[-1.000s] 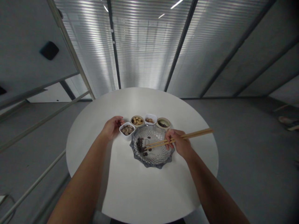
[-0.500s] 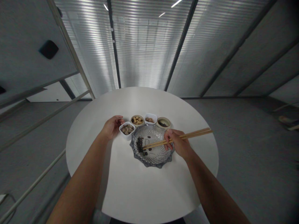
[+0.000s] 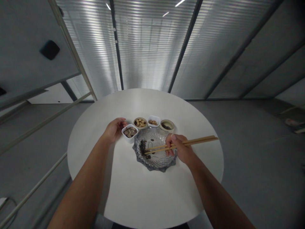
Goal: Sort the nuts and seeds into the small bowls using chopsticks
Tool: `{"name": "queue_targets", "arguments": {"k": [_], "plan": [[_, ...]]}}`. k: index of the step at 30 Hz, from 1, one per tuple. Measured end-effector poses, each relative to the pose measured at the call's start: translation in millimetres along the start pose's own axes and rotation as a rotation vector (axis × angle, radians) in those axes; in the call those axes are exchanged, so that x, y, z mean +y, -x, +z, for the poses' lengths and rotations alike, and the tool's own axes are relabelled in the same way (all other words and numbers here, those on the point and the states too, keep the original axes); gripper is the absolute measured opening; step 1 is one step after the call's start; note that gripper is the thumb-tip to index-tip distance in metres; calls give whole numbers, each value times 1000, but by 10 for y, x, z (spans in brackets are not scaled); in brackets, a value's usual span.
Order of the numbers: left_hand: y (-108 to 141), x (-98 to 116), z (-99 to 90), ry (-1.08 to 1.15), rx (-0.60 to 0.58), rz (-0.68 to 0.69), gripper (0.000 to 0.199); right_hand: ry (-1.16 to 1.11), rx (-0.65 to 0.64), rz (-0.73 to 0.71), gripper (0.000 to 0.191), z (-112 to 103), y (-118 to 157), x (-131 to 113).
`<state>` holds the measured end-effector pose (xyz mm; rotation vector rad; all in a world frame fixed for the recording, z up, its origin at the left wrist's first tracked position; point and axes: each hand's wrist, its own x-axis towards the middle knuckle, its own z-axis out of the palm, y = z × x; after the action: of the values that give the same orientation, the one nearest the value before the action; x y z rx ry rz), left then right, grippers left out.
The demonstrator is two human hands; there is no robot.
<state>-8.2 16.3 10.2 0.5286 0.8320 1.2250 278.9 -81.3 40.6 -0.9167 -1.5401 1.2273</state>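
Note:
My right hand (image 3: pixel 178 147) is closed on a pair of wooden chopsticks (image 3: pixel 200 140), over the right part of a scalloped glass bowl (image 3: pixel 159 162). The chopstick tips are slightly apart at the dark pieces (image 3: pixel 143 148) on the bowl's left side. My left hand (image 3: pixel 116 129) rests beside a white square dish (image 3: pixel 130 132) of striped seeds, its fingers loosely curved and apart, holding nothing. Behind the bowl are a beige dish of nuts (image 3: pixel 140 123), a white dish of brown pieces (image 3: pixel 153 121) and a beige dish with some dark pieces (image 3: pixel 167 125).
Everything stands on a round white table (image 3: pixel 147 197). Beyond it is a glass wall with blinds (image 3: pixel 147 57). Pale metal bars (image 3: pixel 47 122) run along the left side, beside a grey panel.
The chopsticks' tips have spread apart and shifted slightly left. My right hand has moved a little down and to the left. My left hand has stayed where it was.

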Motion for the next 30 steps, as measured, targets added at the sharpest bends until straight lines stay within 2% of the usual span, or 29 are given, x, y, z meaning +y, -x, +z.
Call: {"name": "queue_targets", "arguments": {"k": [14,20,24,30], "plan": [[5,-5,9,-10,0,5,5,30,69,25,53,30,-22,38],[13,-6,17,-2,1,6,4,24,173,32,61,57,-50,21],[11,3,6,-5,-4,-11,4,2,313,-13,64,48,-79,-52],[22,15,1,-14,5,14,5,-49,660,-176,62,-149,-117,-146]]}}
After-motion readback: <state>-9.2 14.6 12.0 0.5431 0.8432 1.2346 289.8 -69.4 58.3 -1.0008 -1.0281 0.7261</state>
